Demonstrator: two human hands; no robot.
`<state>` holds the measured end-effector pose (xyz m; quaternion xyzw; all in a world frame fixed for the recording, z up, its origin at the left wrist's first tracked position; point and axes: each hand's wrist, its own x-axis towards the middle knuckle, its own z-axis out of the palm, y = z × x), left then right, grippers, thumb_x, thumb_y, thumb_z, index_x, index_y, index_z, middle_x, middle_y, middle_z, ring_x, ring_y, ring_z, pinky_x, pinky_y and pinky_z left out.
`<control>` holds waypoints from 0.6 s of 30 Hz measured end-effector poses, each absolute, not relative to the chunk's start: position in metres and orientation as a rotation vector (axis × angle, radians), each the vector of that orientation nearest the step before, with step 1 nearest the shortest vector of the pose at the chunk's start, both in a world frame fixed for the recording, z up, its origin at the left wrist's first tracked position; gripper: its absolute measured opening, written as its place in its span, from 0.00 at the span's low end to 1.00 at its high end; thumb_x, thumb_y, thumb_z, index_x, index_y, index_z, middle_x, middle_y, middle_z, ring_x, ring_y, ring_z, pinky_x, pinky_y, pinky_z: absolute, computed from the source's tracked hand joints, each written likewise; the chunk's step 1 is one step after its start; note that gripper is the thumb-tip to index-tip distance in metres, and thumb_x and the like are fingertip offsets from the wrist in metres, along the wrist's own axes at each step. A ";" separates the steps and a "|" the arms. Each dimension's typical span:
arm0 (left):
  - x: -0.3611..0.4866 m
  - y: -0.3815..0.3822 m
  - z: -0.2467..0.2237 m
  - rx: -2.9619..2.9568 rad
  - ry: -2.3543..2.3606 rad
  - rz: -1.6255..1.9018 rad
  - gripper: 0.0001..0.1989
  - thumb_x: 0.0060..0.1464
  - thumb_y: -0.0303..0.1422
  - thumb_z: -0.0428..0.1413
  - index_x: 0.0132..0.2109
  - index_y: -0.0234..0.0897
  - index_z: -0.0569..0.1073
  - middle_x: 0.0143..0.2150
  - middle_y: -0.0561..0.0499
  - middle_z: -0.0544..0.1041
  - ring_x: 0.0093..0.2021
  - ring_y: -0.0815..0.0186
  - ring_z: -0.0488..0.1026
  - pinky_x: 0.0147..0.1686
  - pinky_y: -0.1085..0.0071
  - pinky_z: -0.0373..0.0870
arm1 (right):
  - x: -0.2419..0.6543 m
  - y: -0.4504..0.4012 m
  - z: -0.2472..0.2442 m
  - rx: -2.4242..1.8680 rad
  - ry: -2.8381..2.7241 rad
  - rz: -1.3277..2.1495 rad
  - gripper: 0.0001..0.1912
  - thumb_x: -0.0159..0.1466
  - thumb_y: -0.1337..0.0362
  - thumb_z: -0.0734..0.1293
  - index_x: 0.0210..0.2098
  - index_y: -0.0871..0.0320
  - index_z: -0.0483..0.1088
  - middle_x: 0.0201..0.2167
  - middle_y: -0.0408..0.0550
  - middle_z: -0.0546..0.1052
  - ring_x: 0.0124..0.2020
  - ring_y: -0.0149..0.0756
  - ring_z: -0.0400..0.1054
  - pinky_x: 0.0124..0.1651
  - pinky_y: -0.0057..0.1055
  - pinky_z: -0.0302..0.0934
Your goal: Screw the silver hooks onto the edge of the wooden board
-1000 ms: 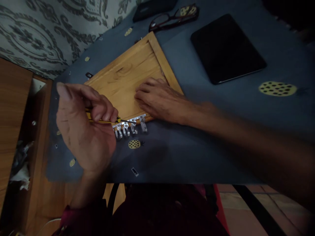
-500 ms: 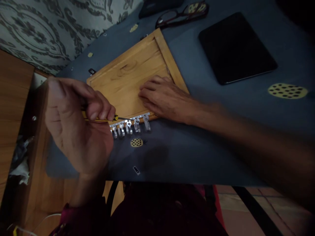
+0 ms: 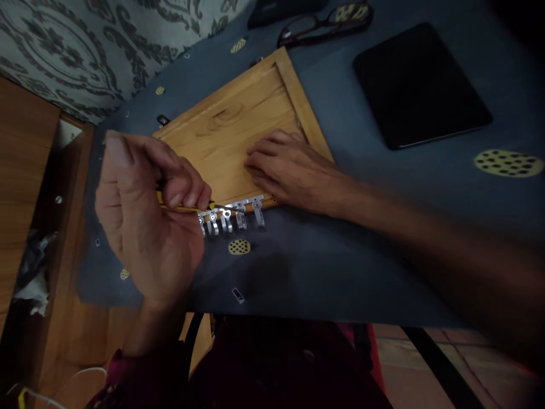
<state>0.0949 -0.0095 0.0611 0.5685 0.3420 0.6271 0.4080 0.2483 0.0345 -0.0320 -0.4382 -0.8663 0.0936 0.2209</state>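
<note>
My left hand (image 3: 149, 210) is closed around the yellow-and-black handle of a screwdriver (image 3: 212, 205). The thin metal shaft points right, across a silver hook rail (image 3: 226, 215) along the near edge of a framed wooden board (image 3: 225, 122). Several curved metal hooks hang off that rail over the tablecloth. Where the screwdriver's tip meets the rail is too small and dim to tell exactly. My right hand (image 3: 289, 167) lies on the board's right part, beside the end of the rail, fingers slightly bent and resting on the wood; its thumb is hidden.
Blue tablecloth with pineapple prints (image 3: 239, 246) covers the table. A black tablet-like slab (image 3: 419, 85) lies to the right, eyeglasses (image 3: 326, 25) and a dark object (image 3: 281, 10) at the back. Patterned fabric (image 3: 85, 51) hangs behind; wooden furniture (image 3: 25, 187) stands left.
The whole view has shifted slightly, so the board and both hands appear a little further right. My left hand keeps its grip on the screwdriver; my right hand stays on the board.
</note>
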 end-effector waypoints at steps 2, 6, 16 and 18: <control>0.095 -0.009 0.061 1.439 0.843 1.577 0.21 0.69 0.36 0.46 0.28 0.35 0.73 0.19 0.56 0.54 0.18 0.72 0.53 0.18 0.74 0.53 | 0.248 0.034 -0.032 -1.226 -2.391 0.267 0.14 0.70 0.63 0.58 0.46 0.63 0.72 0.51 0.57 0.73 0.54 0.52 0.63 0.57 0.48 0.57; 0.095 -0.009 0.061 1.427 0.844 1.576 0.22 0.70 0.31 0.42 0.28 0.35 0.73 0.20 0.55 0.54 0.18 0.72 0.54 0.18 0.74 0.53 | 0.249 0.034 -0.032 -1.208 -2.393 0.274 0.14 0.70 0.64 0.58 0.46 0.63 0.72 0.51 0.58 0.74 0.54 0.52 0.63 0.56 0.48 0.57; 0.093 -0.010 0.059 1.478 0.814 1.554 0.22 0.70 0.29 0.41 0.29 0.34 0.71 0.21 0.55 0.56 0.19 0.72 0.54 0.19 0.73 0.54 | 0.250 0.035 -0.035 -1.194 -2.400 0.252 0.15 0.70 0.63 0.57 0.47 0.63 0.72 0.52 0.58 0.73 0.54 0.51 0.63 0.56 0.47 0.57; 0.095 -0.011 0.062 1.491 0.877 1.516 0.22 0.70 0.29 0.40 0.29 0.34 0.70 0.21 0.55 0.56 0.20 0.72 0.55 0.20 0.72 0.54 | 0.249 0.035 -0.034 -1.204 -2.398 0.248 0.14 0.70 0.63 0.58 0.46 0.62 0.72 0.50 0.57 0.74 0.53 0.50 0.63 0.56 0.47 0.58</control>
